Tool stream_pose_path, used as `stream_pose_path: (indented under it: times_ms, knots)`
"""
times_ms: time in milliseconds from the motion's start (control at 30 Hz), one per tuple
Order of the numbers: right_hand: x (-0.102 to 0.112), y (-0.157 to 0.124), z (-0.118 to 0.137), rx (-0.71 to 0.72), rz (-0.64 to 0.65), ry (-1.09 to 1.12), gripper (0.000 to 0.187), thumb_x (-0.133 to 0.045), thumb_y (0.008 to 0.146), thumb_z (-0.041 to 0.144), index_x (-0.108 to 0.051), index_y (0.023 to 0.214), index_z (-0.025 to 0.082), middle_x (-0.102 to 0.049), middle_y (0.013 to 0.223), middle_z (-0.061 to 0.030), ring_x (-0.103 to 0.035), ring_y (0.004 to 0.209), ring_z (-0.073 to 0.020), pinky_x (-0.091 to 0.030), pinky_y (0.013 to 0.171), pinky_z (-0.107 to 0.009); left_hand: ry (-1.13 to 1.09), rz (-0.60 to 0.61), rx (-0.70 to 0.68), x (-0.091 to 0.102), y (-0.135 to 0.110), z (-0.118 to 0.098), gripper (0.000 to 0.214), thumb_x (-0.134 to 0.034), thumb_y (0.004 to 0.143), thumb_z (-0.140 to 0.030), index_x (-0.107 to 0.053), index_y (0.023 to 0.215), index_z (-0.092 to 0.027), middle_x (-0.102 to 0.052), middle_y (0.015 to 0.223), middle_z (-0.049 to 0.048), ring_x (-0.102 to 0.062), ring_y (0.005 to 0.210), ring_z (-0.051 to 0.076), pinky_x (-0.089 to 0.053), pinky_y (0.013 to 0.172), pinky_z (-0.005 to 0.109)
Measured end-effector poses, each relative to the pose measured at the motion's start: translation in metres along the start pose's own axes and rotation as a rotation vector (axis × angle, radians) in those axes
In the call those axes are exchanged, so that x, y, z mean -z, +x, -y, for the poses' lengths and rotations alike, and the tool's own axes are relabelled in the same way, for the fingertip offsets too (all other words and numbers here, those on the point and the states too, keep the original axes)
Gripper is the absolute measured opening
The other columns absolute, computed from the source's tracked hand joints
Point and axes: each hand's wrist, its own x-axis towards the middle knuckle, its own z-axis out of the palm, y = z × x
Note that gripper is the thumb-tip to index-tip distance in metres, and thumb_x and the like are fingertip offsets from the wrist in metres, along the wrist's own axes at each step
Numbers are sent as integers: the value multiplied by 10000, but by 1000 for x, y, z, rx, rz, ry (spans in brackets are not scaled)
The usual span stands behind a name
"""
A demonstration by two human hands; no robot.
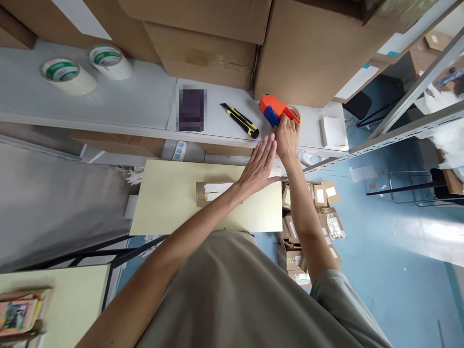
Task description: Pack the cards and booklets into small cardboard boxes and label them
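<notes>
Orange tape dispenser (276, 108) on the grey shelf (145, 104), right hand (287, 137) on it, grip closed over its roll end. Left hand (258, 166) flat and spread, holding nothing, above the taped parcel (213, 191) on the cream worktop (170, 203). Reads as the tape-fetching step. Lifting it calls for a firm wrap, clear of the yellow knife (241, 121) nearby.

Tape dispenser (274, 108): orange and blue plastic, smooth, slightly glossy.
Utility knife (240, 120): yellow and black plastic body, matt.
Tape rolls (68, 76): glossy film over printed paper cores.
Shelf (137, 104): white, smooth, matt.
Boxes (311, 53): brown cardboard, dull.
Tabletop (170, 203): pale yellow, smooth, matt.
Parcel (213, 192): cardboard under shiny tape, with a paper label.
Floor (391, 241): blue, smooth, faint sheen.
</notes>
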Motion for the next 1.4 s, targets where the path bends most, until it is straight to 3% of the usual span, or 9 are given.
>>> stream_pose_path:
  times_ms: [133, 233, 367, 467, 567, 700, 967, 1167, 1400]
  knots:
    - [6, -18, 12, -7, -107, 60, 597, -278, 1158, 206, -435, 1725, 108, -562, 1653, -275, -494, 1597, -387, -353, 1352, -689, -59, 19, 108, -15, -63, 16, 1299, -664, 1095, -638, 279, 1815, -110, 134, 1919, 278, 102, 1805, 391, -96, 1491, 633]
    - [-2, -67, 30, -50, -156, 85, 638, -153, 1200, 272, -464, 1733, 113, -504, 1709, -267, -481, 1621, -358, -397, 1341, -606, -67, 47, 378, -20, -142, 45, 1225, -582, 1116, -685, 184, 1832, -51, 26, 1908, 352, 15, 1808, 445, -149, 1468, 680]
    - [-58, -154, 65, -78, 176, 121, 680, -125, 1206, 334, -448, 1756, 97, -558, 1689, -292, -536, 1625, -328, -495, 1269, -514, -53, 48, 893, -5, -245, 79, 1208, -503, 1091, -798, -62, 1821, 57, -176, 1860, 427, -172, 1791, 492, -255, 1442, 669]
    - [-109, -203, 95, -109, 454, 212, 680, -167, 1220, 369, -391, 1751, 8, -606, 1672, -328, -615, 1571, -290, -552, 1188, -393, -39, 93, 1132, 9, -282, 89, 1152, -496, 1086, -801, -232, 1785, 76, -351, 1803, 424, -388, 1729, 471, -401, 1389, 582]
    - [-135, -223, 117, -161, 644, 182, 676, -180, 1228, 385, -349, 1759, 2, -666, 1609, -336, -698, 1477, -293, -598, 1067, -355, -46, 168, 1210, 11, -275, 90, 973, -516, 1101, -726, -423, 1723, 16, -617, 1632, 377, -637, 1548, 463, -539, 1264, 548]
    - [-139, -221, 128, -256, 679, 198, 686, -181, 1236, 477, -398, 1722, 44, -767, 1457, -290, -779, 1326, -282, -598, 950, -291, -38, 133, 1277, -2, -241, 87, 872, -605, 1047, -748, -595, 1582, -60, -809, 1337, 315, -799, 1267, 479, -637, 1064, 533]
    - [-170, -229, 120, -419, 556, 327, 645, -391, 1187, 703, -654, 1476, 190, -853, 1103, -149, -805, 988, -294, -542, 823, -280, -38, 103, 1298, -6, -242, 94, 411, -663, 1065, -603, -738, 1100, -201, -838, 1017, 178, -802, 994, 359, -547, 852, 378]
    - [-197, -246, 97, -402, 380, 622, 699, -319, 1204, 683, -789, 1261, 169, -723, 727, -42, -634, 674, -220, -453, 687, -273, -238, -18, 1215, 0, -265, 109, 376, -617, 1076, -383, -523, 739, -246, -574, 652, 7, -538, 672, 189, -357, 676, 299]
    - [-210, -254, 81, -307, 271, 846, 759, -326, 1173, 755, -808, 1223, 171, -816, 1016, -130, -748, 901, -235, -591, 830, -308, -436, -37, 1166, 4, -276, 122, 226, -606, 1036, -385, -654, 875, -235, -693, 814, 35, -656, 843, 218, -527, 822, 281]
